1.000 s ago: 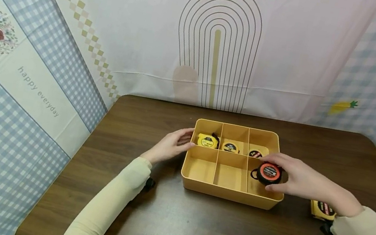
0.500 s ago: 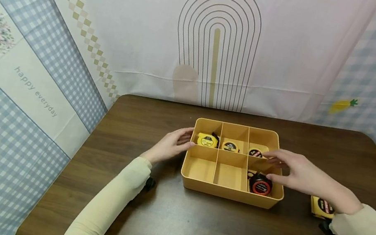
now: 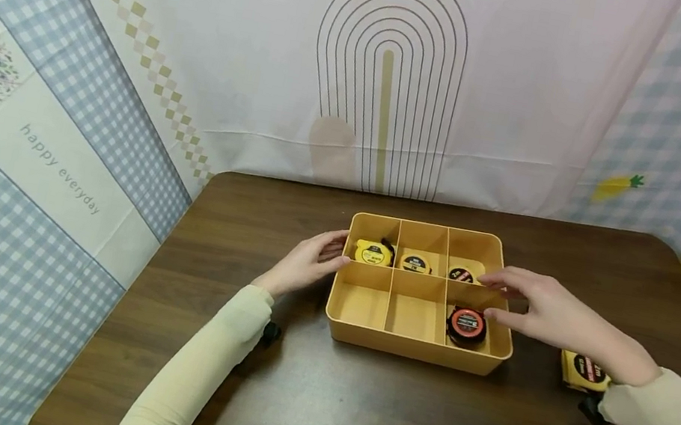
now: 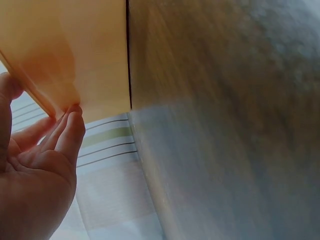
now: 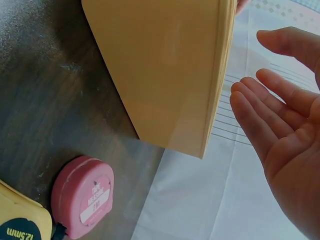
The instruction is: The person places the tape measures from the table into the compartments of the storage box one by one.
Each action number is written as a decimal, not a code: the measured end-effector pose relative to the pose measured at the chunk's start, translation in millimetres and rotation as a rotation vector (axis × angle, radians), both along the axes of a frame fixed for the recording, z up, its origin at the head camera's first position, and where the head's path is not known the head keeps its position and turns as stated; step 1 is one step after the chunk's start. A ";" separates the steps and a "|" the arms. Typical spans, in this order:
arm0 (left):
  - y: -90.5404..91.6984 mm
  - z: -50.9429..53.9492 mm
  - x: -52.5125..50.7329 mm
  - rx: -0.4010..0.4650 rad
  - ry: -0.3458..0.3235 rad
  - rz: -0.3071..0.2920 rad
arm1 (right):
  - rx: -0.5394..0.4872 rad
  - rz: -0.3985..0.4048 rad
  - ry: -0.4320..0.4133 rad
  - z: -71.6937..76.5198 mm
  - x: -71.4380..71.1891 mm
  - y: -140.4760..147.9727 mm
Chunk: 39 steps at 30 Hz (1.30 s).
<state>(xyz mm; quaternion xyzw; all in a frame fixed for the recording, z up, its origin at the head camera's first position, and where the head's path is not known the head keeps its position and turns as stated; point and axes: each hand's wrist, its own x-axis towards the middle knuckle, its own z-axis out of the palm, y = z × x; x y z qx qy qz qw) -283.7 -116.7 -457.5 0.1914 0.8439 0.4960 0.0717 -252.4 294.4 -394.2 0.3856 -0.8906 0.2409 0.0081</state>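
Observation:
A yellow box (image 3: 415,349) with six-way dividers stands on the table. Its back row holds three yellow tape measures, one per compartment: one at left (image 3: 374,252), one in the middle (image 3: 416,264), one at right (image 3: 462,274). In the front right compartment lies a black tape measure (image 3: 467,327) with a red-orange face. My left hand (image 3: 307,261) touches the box's left wall, fingertips against the outside in the left wrist view. My right hand (image 3: 545,309) hovers over the right rim with fingers spread and nothing held.
Right of the box, a yellow tape measure (image 3: 584,371) lies partly under my right sleeve. Beside it in the right wrist view is a pink tape measure (image 5: 84,197). Part of a dark object (image 3: 271,335) shows by my left forearm. A patterned cloth hangs behind the table.
My right hand has let go of the black tape measure, which dropped into the front right compartment and now lies flatter, face up. My left hand stays at the box's left wall.

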 end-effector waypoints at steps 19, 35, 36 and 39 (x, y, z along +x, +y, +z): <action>-4.4 1.1 -2.1 0.014 -0.017 0.007 | -0.133 -0.207 0.167 23.9 -6.7 12.3; -3.9 1.6 0.0 0.014 -0.017 0.011 | -0.205 -0.535 0.143 51.3 -12.5 54.3; -3.5 1.3 -0.2 0.014 -0.019 0.011 | -0.213 -0.554 0.134 52.1 -13.1 57.6; -2.4 0.7 -0.3 0.018 -0.027 0.008 | -0.228 -0.604 0.110 52.3 -15.2 65.8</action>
